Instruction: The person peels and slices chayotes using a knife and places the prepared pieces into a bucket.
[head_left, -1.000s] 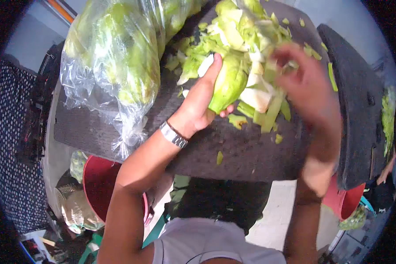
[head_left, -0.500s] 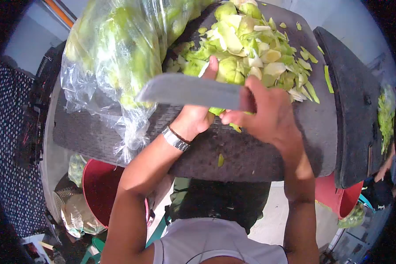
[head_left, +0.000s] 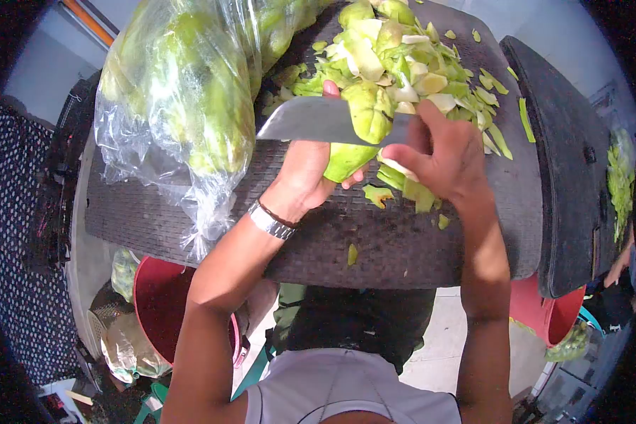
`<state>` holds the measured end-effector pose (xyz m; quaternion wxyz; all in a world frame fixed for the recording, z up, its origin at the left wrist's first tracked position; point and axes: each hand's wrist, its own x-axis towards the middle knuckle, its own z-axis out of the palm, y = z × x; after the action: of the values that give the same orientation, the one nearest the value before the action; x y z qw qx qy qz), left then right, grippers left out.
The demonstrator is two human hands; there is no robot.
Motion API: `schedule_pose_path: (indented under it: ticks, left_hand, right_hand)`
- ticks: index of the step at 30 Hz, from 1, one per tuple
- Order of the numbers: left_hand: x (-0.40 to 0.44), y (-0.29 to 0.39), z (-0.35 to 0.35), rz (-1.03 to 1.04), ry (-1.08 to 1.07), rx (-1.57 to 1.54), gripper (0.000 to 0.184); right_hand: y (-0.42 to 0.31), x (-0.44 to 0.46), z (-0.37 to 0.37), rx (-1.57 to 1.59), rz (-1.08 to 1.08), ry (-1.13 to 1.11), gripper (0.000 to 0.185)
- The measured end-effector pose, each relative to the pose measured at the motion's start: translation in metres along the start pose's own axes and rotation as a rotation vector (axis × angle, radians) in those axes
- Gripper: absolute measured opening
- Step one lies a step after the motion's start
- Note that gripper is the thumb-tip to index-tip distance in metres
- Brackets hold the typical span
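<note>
Knife (head_left: 304, 119) has shifted forward; green piece (head_left: 369, 114) now overlaps it.

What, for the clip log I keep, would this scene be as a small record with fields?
Left hand: grips a light-green, pear-shaped vegetable
Right hand: holds a broad, grey metal knife
Blade: crosses the vegetable; exact cutting point unclear
Left wrist: silver metal band
Work surface: dark, woven-textured table
Beyond the hands: loose heap of green and whitish cut pieces
Left of the heap: clear plastic bag filled with green vegetables
Lower than the table: red containers, one on the left, one on the right
</note>
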<state>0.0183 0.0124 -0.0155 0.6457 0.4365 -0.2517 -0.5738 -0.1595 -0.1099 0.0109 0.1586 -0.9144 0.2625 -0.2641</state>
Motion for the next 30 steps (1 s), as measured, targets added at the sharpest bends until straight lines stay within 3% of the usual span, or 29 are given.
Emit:
schedule_pose_path:
  ticks: [4,8,13,16,20,23,24,27,30]
  left_hand:
    - [0.002,0.003,0.001,-0.074,-0.002,-0.065,0.070]
    - [-0.006,0.009,0.010,-0.085,-0.104,-0.089,0.072]
    - [0.001,0.004,0.000,-0.008,-0.053,-0.038,0.046]
    - [0.005,-0.001,0.001,0.144,-0.045,-0.002,0.047]
    - [0.009,-0.003,-0.005,0.167,-0.060,0.159,0.069]
    - [0.005,-0.009,-0.007,0.500,0.117,0.791,0.076]
    - [0.005,-0.011,-0.008,0.498,0.167,0.897,0.078]
    - [0.005,-0.012,-0.012,0.377,0.106,0.722,0.074]
    - [0.006,-0.009,-0.012,0.481,0.082,0.849,0.066]
  right_hand:
    - [0.019,0.004,-0.009,-0.067,0.057,-0.023,0.073]
    - [0.060,0.009,-0.019,-0.135,0.400,0.052,0.073]
    - [0.046,0.010,-0.026,-0.112,0.531,-0.011,0.074]
    - [0.031,0.011,-0.019,-0.026,0.506,-0.033,0.072]
    - [0.010,0.005,-0.011,0.092,0.187,-0.056,0.071]
    - [-0.006,-0.002,-0.005,0.159,-0.002,-0.055,0.068]
    - [-0.009,-0.004,-0.004,0.144,-0.036,-0.063,0.065]
    - [-0.011,-0.006,-0.001,0.083,-0.089,-0.063,0.062]
    - [-0.014,-0.006,-0.003,0.026,-0.107,-0.062,0.062]
